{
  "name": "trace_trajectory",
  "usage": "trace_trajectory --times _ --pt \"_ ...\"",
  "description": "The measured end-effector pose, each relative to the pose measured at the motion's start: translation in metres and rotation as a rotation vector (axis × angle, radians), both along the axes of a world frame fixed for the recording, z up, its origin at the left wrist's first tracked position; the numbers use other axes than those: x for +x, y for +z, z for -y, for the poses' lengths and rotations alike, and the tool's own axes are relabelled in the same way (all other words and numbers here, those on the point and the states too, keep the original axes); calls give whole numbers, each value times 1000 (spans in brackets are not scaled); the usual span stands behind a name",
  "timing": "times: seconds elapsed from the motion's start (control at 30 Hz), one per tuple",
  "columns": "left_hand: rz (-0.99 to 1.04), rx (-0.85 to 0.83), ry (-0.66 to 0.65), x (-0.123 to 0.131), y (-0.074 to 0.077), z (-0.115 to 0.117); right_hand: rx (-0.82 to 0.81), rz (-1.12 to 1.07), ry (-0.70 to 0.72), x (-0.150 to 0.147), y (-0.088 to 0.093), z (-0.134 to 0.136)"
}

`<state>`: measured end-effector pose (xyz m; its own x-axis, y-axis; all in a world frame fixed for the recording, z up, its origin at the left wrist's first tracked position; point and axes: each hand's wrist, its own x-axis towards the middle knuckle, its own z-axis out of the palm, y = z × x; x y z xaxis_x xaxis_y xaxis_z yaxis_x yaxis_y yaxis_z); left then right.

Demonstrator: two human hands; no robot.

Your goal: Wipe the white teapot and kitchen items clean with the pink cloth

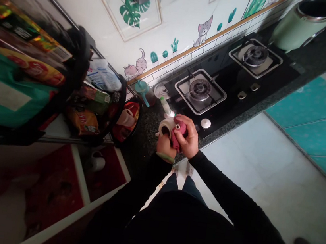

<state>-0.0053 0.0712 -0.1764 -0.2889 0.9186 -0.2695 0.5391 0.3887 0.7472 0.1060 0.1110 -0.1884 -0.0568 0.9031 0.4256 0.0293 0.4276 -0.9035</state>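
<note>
My left hand (164, 144) is closed around a small white cup-like container (166, 126) held over the dark countertop (147, 124). My right hand (189, 139) is wrapped round a pink-red object (178, 134) pressed against the white container. Both hands meet in front of the gas stove. A small white bottle with a green top (165, 106) stands just behind them. What the pink object is I cannot make out.
A two-burner gas stove (226, 72) lies along the tiled wall, with a round white lid (205, 123) near its front edge. A pale green pot (302, 22) stands far right. Black wire racks (76, 70) with food packets fill the left. A teal cup (143, 89) sits by the wall.
</note>
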Motion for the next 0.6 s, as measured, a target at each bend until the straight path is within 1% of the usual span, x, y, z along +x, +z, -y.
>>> trace_trajectory --times 0.07,0.13,0.23,0.33,0.37,0.43,0.5,0.57,0.6 --pt "5 58 34 5 5 8 -67 -131 -59 -3 -5 -2" --pt "94 171 73 12 10 12 -149 -261 -99 -1 -9 -9" --pt "350 276 111 25 17 13 -244 -381 -83 9 -12 -25" --pt "600 303 65 37 22 16 -293 -387 -88 21 -12 -40" --pt "645 308 43 40 23 18 -313 -380 -102 24 -13 -44" --pt "650 311 -3 42 27 25 -356 -360 -134 32 -13 -51" --pt "597 335 -7 38 31 31 -386 -346 -145 40 -13 -56" --pt "555 386 57 29 36 32 -398 -364 -118 48 -9 -59" --pt "575 398 107 23 39 29 -396 -381 -90 53 -6 -59"
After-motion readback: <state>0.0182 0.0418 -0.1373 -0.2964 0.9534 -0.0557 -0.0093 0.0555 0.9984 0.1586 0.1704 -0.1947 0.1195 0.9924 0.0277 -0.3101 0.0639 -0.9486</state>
